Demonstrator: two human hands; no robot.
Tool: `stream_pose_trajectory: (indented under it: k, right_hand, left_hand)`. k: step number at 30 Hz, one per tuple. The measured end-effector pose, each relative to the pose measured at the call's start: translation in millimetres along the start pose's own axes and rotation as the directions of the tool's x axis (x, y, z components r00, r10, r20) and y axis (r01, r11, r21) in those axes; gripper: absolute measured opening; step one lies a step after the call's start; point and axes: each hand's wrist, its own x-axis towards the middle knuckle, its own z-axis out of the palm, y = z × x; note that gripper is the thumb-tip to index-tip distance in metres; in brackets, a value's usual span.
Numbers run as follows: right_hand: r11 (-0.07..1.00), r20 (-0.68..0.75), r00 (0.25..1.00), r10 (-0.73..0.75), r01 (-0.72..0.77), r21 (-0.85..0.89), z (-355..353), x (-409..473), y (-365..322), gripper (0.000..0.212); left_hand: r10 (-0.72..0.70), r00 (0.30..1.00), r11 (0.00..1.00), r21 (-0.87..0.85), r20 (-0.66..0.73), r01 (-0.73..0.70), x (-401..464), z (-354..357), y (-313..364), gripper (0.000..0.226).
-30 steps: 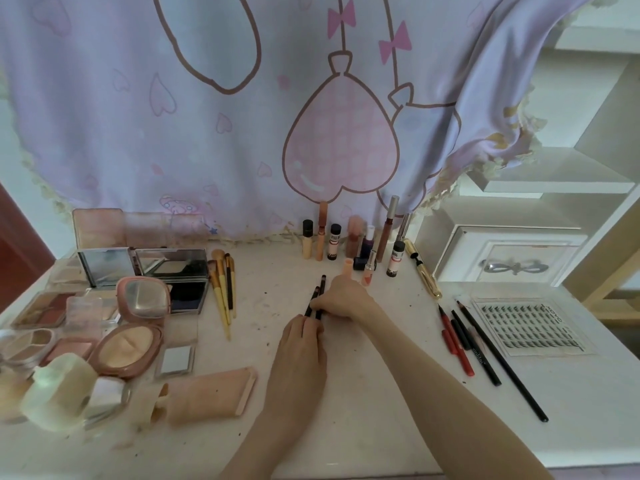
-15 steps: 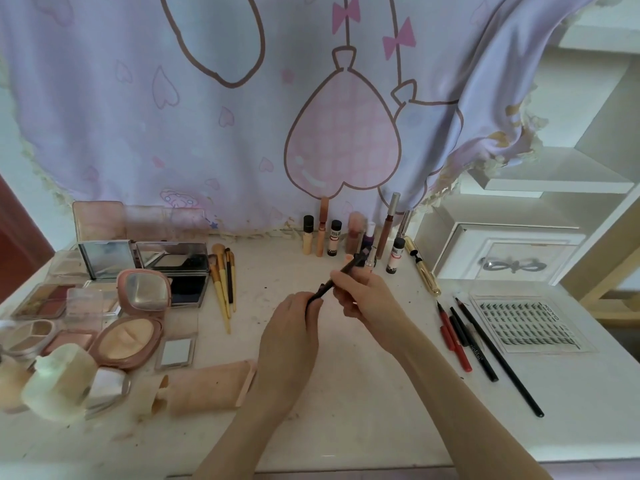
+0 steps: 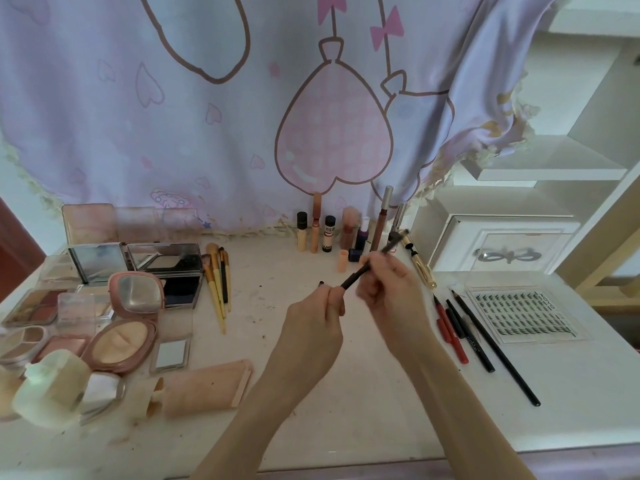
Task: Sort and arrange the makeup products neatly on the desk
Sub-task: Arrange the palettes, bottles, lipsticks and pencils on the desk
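Both hands are pinching slim dark pencils above the speckled worktop (image 3: 346, 393): right hand (image 3: 391, 289) holding a blurred pencil (image 3: 356, 273) pointing to 2 o'clock; left hand (image 3: 315, 317) hiding all but another pencil's tip (image 3: 320, 283).

Two bare forearms, hands (image 3: 313, 315) unadorned, sleeveless.

My two hands are meeting above the middle of the counter (image 3: 311, 427), my left grip (image 3: 313, 327) and right grip (image 3: 388, 289) both holding one pencil (image 3: 360, 271) slanting up toward the far right. Compacts (image 3: 121, 341) are lying at my left, with brushes (image 3: 218, 282) just right of them. Bottles (image 3: 329, 233) are standing along the far edge. Pencils (image 3: 467, 337) are lying at my right, a lash tray (image 3: 519, 313) beside them.
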Motion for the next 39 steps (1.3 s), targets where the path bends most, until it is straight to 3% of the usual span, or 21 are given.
stream_pose_trajectory:
  k: [2,5,8,9,11,14,19,23,25,30,35,39]
  right_hand:
    - [0.991,-0.090,0.995,-0.052,0.062,0.116,-15.8,10.5,-15.5,0.027]
    - [0.961,-0.080,0.971,-0.225,0.207,-0.185,-35.5,14.4,-23.6,0.029]
    - [0.872,0.016,0.968,-0.251,0.233,-0.430,-50.6,1.9,-7.9,0.017]
    - [0.815,0.047,0.966,-0.254,0.240,-0.527,-59.7,-1.2,-2.6,0.015]
    - [0.641,0.136,0.967,-0.214,0.244,-0.728,-84.0,-6.7,5.4,0.029]
    - [0.363,0.238,0.965,-0.110,0.262,-0.894,-113.6,-10.6,6.2,0.045]
    - [0.199,0.235,0.967,-0.096,0.250,-0.948,-121.6,-6.4,-2.2,0.026]
    - [-0.088,0.323,0.946,-0.014,0.321,-0.943,-126.6,-2.5,1.0,0.022]
    - [-0.216,0.378,0.925,-0.051,0.359,-0.908,-131.0,-1.1,4.3,0.014]
    - [-0.206,0.373,0.918,-0.138,0.342,-0.917,-139.6,-0.3,8.0,0.008]
    - [-0.144,0.356,0.905,-0.235,0.329,-0.933,-146.1,-2.2,9.9,0.011]
    - [-0.125,0.342,0.894,-0.291,0.319,-0.940,-147.5,-7.5,12.4,0.019]
  left_hand:
    - [-0.057,0.998,0.998,0.011,0.018,0.057,-4.9,-2.6,-7.9,0.035]
    - [-0.155,0.986,0.987,0.061,0.057,0.152,-5.0,-1.6,-25.6,0.031]
    - [-0.199,0.978,0.979,0.066,0.058,0.195,-1.8,7.2,-35.3,0.021]
    - [-0.197,0.979,0.979,0.059,0.044,0.195,-1.7,9.1,-36.9,0.017]
    - [-0.189,0.982,0.981,0.043,0.009,0.189,-3.1,10.4,-41.1,0.013]
    - [-0.123,0.991,0.984,0.120,-0.053,0.128,-4.4,13.6,-50.3,0.012]
    - [-0.056,0.998,0.980,0.190,-0.040,0.062,1.9,35.3,-47.7,0.026]
    - [-0.048,0.997,0.988,0.146,0.053,0.040,4.7,68.0,-27.0,0.040]
    - [-0.062,0.994,0.989,0.136,0.087,0.050,8.6,83.4,-16.4,0.038]
    - [-0.021,0.990,0.991,0.134,0.142,0.002,19.5,111.1,7.4,0.027]
    - [0.044,0.959,0.972,0.210,0.278,-0.105,20.2,122.6,5.7,0.034]
    - [0.095,0.934,0.972,0.169,0.345,-0.161,14.6,113.7,2.5,0.036]
